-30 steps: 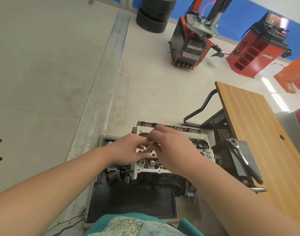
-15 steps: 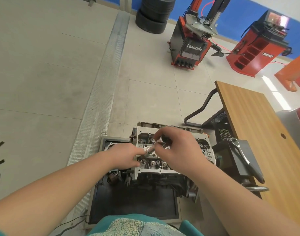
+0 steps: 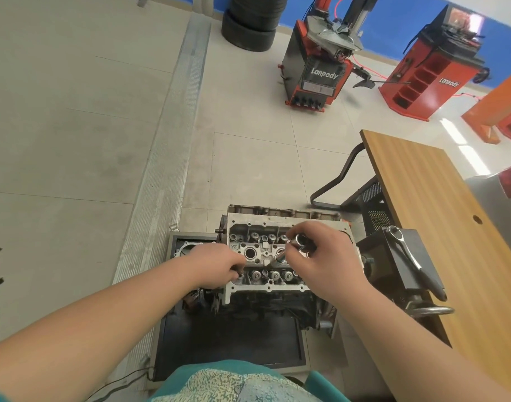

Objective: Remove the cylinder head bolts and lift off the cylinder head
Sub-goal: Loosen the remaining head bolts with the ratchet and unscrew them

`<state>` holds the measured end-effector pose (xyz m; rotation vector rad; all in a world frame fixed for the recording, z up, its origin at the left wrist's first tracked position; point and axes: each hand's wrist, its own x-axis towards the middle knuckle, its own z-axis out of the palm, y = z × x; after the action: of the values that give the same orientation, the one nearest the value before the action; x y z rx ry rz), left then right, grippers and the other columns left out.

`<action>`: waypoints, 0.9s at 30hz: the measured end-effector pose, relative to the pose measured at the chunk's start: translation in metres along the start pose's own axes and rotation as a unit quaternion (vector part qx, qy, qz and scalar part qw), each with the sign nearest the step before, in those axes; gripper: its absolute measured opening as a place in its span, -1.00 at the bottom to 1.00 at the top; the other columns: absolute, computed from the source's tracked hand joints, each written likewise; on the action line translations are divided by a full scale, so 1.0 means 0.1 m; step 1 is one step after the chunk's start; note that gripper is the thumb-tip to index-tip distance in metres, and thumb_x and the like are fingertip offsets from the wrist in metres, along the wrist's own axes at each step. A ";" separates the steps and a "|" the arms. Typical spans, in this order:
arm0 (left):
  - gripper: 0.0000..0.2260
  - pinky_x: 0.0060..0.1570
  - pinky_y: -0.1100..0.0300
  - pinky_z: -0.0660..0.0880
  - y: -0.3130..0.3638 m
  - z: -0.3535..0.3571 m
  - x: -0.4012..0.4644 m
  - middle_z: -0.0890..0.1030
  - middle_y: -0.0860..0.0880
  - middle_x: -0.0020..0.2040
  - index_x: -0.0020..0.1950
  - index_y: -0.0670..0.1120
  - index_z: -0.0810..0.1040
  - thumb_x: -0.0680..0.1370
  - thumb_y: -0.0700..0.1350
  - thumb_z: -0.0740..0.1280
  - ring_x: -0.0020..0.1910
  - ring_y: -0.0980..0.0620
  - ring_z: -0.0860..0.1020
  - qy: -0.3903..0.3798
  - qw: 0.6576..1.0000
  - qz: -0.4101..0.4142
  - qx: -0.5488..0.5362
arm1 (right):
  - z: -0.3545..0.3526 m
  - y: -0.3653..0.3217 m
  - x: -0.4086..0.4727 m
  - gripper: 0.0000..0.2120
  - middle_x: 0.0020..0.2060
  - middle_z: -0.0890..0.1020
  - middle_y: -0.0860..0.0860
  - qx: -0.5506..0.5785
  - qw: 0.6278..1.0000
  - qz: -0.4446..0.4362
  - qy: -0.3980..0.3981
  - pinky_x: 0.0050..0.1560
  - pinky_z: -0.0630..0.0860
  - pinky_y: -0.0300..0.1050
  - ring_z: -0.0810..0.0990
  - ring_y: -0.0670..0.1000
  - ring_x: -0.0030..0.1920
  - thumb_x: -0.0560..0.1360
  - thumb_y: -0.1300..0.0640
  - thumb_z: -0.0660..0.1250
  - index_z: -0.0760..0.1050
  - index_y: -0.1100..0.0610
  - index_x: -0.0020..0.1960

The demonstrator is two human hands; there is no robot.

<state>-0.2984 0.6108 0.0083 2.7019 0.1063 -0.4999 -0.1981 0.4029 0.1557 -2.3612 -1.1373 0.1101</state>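
Sitting low on a dark tray (image 3: 228, 340) on the tiled floor: the cylinder head (image 3: 266, 256), bare aluminium, valve springs showing in two rows, still mounted on the engine block (image 3: 266, 306).

Gripping a chrome socket extension (image 3: 292, 249) with the right hand (image 3: 324, 256), fingers curled round its upper end, the tool's tip pointing down into a well near the middle of the head. Possibly seated on a bolt there, though too small and shaded to tell.

Resting at the near left corner of the head with the left hand (image 3: 216, 265), fingers curled down over the edge; appearing to pinch something small and dark, but not clear enough to say what.

Lying to the right on a black stand (image 3: 405, 256), just beside the engine: a ratchet wrench (image 3: 408, 256), chrome head toward the far end, dark grip toward the near end. Standing behind that, a wooden desk (image 3: 439, 213).

Farther back on the floor: a tyre changer (image 3: 321, 71) and a red wheel balancer (image 3: 431, 74), both marked Lanpody, plus stacked tyres (image 3: 253, 21) against the blue wall.
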 end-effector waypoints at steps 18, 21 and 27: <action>-0.73 0.11 0.12 0.59 0.62 -0.22 0.16 0.67 0.27 0.13 0.10 0.48 0.53 0.67 0.03 0.39 0.01 0.29 0.64 0.071 0.942 0.043 -0.326 | 0.20 0.23 0.07 -0.83 -0.41 0.51 -0.19 -0.080 0.996 0.048 -0.017 -0.33 0.41 -0.16 0.47 -0.17 -0.39 0.53 -0.12 0.39 0.59 -0.03 -0.06; -0.59 0.17 0.10 0.60 0.71 -0.20 0.22 0.72 0.21 0.09 -0.05 0.56 0.50 0.67 -0.04 0.39 0.10 0.24 0.65 0.095 0.934 0.043 -0.341 | 0.18 0.26 0.09 -0.78 -0.46 0.52 -0.12 -0.089 0.994 0.066 -0.015 -0.35 0.42 -0.12 0.49 -0.10 -0.41 0.55 -0.17 0.37 0.53 -0.02 -0.10; -0.55 -0.06 0.52 0.43 0.75 -0.14 0.08 0.62 0.44 -0.03 -0.06 0.51 0.52 0.62 -0.14 0.39 -0.01 0.38 0.60 0.160 0.919 0.036 -0.358 | 0.20 0.27 0.04 -0.79 -0.24 0.59 -0.09 -0.022 0.996 -0.016 -0.086 -0.19 0.50 -0.03 0.55 0.02 -0.22 0.64 -0.11 0.32 0.52 0.03 0.08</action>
<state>-0.2754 0.5470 0.0441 2.0258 0.2285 0.0257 -0.1817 0.4001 0.1261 -2.4091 -1.2701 0.2847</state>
